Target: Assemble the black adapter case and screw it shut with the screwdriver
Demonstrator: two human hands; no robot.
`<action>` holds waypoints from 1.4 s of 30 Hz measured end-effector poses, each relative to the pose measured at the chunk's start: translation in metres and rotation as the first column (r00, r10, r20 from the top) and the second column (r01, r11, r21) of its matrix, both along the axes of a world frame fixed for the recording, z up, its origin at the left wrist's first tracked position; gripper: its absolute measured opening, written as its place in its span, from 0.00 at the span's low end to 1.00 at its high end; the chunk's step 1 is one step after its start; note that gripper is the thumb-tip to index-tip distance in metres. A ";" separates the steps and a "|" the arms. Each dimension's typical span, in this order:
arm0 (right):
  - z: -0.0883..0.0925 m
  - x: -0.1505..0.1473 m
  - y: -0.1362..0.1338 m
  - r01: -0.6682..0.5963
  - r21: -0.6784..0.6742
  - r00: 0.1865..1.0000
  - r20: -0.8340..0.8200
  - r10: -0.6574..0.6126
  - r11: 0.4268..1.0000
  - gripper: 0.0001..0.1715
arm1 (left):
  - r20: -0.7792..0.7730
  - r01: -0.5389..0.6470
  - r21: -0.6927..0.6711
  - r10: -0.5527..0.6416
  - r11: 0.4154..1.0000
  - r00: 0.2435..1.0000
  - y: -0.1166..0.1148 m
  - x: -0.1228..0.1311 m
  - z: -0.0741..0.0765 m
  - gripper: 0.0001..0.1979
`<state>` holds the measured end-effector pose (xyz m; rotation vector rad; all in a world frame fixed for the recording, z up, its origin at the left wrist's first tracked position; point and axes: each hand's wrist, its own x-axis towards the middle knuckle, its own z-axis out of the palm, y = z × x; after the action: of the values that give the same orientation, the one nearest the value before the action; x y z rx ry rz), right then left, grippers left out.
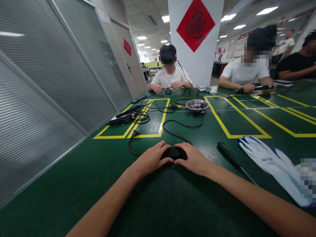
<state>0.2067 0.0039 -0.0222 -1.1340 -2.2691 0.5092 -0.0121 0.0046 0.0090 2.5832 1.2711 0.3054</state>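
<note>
Just above the green table, a small black power adapter (174,153) is held at both ends. My left hand (155,154) is closed around its left end, thumb in front and fingers behind. At the other end my right hand (191,158) grips it the same way, and the fingertips of both hands nearly meet. A black cord with a two-pin plug (135,132) runs in behind my left hand. Beyond my right hand, another black cable (172,133) curves toward the metal bowl. Part of the adapter is covered by my fingers.
To the right lie a dark-handled screwdriver (228,154) and white gloves (269,158). A metal bowl (197,104) of small parts stands farther off, beside a yellow screwdriver (175,106). Tangled cables (140,115) lie left. Across the table sit a person (170,74) and others.
</note>
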 end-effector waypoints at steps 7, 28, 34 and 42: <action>0.004 -0.003 -0.001 0.001 0.018 1.000 0.005 -0.001 1.000 0.21 | 0.050 0.002 -0.065 0.001 0.998 0.999 0.004 -0.004 -0.004 0.24; -0.011 0.005 -0.002 0.041 -0.101 0.991 -0.122 -0.053 0.994 0.22 | 0.167 0.025 -0.229 0.014 0.973 0.986 0.008 -0.018 0.014 0.19; 0.000 0.004 -0.006 -0.008 -0.236 0.945 -0.319 -0.070 0.972 0.27 | 0.219 -0.036 -0.106 0.059 0.994 0.974 0.006 -0.008 0.018 0.18; 0.028 0.007 -0.025 -0.189 -0.527 0.674 -0.683 -0.281 0.828 0.28 | 0.307 -0.018 -0.075 0.041 0.997 0.951 -0.021 0.028 0.019 0.20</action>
<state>0.2133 -0.0212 0.0061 -0.9635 -1.3664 1.4107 0.0155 -0.0166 0.0279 2.3426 1.1838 0.6298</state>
